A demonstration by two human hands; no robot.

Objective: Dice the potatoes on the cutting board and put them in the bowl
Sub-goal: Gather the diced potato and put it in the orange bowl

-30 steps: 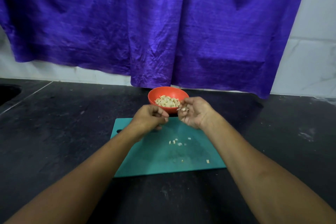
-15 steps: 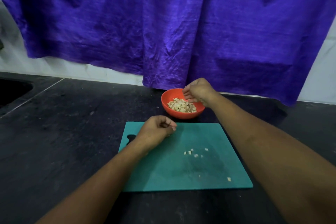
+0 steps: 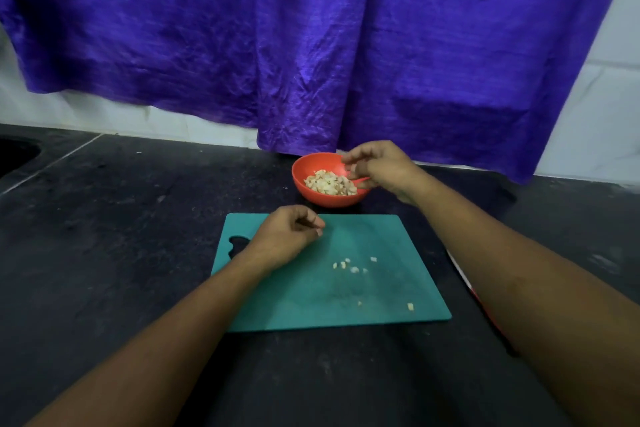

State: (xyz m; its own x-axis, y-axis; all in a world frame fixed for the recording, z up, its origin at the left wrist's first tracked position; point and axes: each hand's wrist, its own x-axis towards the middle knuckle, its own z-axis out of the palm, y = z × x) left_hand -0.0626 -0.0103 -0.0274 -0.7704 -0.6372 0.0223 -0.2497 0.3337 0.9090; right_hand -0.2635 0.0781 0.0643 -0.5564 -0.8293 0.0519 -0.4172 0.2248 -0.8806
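An orange bowl (image 3: 304,189) holds a heap of diced potato (image 3: 329,183) just behind the teal cutting board (image 3: 294,302). My right hand (image 3: 381,168) hovers over the bowl's right rim, fingers loosely apart, and I see nothing in it. My left hand (image 3: 289,236) rests on the board's far left part with fingers curled shut; whether it holds bits is hidden. Several small potato pieces (image 3: 351,266) lie scattered on the board's middle, and one more piece (image 3: 410,306) sits near its front right corner.
The dark stone counter (image 3: 121,236) carries everything. A purple cloth (image 3: 311,45) hangs on the wall behind the bowl. A knife with a red handle (image 3: 464,276) lies right of the board, mostly hidden under my right forearm. A sink edge (image 3: 17,156) shows far left.
My right hand carried potato bits from above the board's far edge to the bowl and opened over it. My left hand stayed curled on the board.
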